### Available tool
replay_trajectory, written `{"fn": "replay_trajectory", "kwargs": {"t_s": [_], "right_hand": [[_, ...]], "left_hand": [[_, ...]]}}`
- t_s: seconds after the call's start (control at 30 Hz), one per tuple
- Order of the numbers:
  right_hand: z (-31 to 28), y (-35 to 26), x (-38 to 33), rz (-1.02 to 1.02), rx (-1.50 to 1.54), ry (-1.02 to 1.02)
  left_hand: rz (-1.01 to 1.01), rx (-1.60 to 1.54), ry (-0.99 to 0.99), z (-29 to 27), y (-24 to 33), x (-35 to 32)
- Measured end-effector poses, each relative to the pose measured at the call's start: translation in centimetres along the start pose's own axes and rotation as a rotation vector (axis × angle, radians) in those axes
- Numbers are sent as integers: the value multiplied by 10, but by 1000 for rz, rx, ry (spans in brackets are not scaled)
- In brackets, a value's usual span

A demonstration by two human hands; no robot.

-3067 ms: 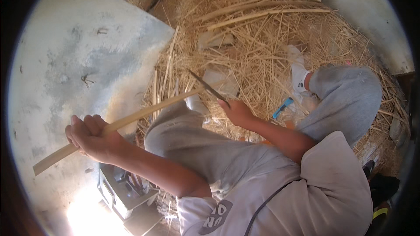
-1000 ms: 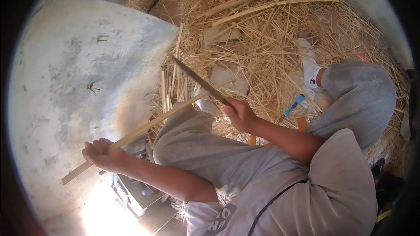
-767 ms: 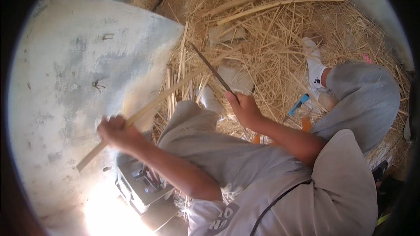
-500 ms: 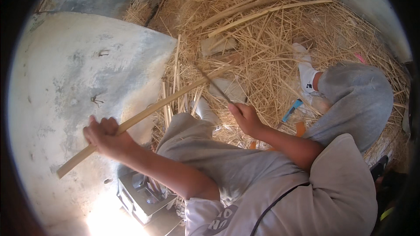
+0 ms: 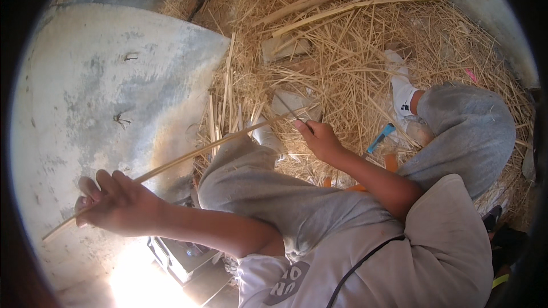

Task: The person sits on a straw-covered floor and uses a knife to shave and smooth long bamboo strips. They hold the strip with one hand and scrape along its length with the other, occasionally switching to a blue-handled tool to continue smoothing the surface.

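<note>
My left hand (image 5: 120,205) grips a long, thin strip of split bamboo or wood (image 5: 188,157) near its outer end. From there the strip slants up to the right across my bent left knee. Its far end comes close to the tip of my right hand's fingers. My right hand (image 5: 321,141) is closed round the handle of a slim dark knife (image 5: 287,106), with the blade pointing up and to the left. Blade and strip cross or nearly cross there; whether they touch I cannot tell.
Loose straw and shavings (image 5: 348,68) cover the ground, with longer strips (image 5: 354,7) at the back. Stone blocks (image 5: 285,49) lie among them. A blue-handled tool (image 5: 381,138) rests between my legs. A pale wall (image 5: 97,97) stands left, above a grey box (image 5: 185,259).
My left hand has moved left and down, turning over with the strip, which now shows its narrow edge. The strip's far end has drawn back toward my right hand; the knife has shifted slightly.
</note>
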State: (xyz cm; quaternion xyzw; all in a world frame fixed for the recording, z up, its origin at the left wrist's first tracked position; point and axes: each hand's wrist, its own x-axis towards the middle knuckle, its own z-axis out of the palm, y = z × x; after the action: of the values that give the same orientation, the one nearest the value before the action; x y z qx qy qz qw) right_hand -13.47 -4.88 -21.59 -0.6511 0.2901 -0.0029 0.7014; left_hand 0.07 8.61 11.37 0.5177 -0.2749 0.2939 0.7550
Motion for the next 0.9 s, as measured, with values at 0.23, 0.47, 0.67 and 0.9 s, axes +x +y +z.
{"fn": "replay_trajectory", "kwargs": {"t_s": [0.23, 0.47, 0.67, 0.9], "right_hand": [[6, -18, -10, -200, -59, -10], [9, 34, -13, -4, -93, 28], [-5, -10, -15, -46, -145, -22], [6, 35, -5, -72, 9, 17]], "left_hand": [[-90, -102, -90, 5, -4, -7], [-154, -104, -177, 14, 7, -6], [-110, -85, -174, 8, -4, -2], [-65, 42, 21, 29, -6, -3]]}}
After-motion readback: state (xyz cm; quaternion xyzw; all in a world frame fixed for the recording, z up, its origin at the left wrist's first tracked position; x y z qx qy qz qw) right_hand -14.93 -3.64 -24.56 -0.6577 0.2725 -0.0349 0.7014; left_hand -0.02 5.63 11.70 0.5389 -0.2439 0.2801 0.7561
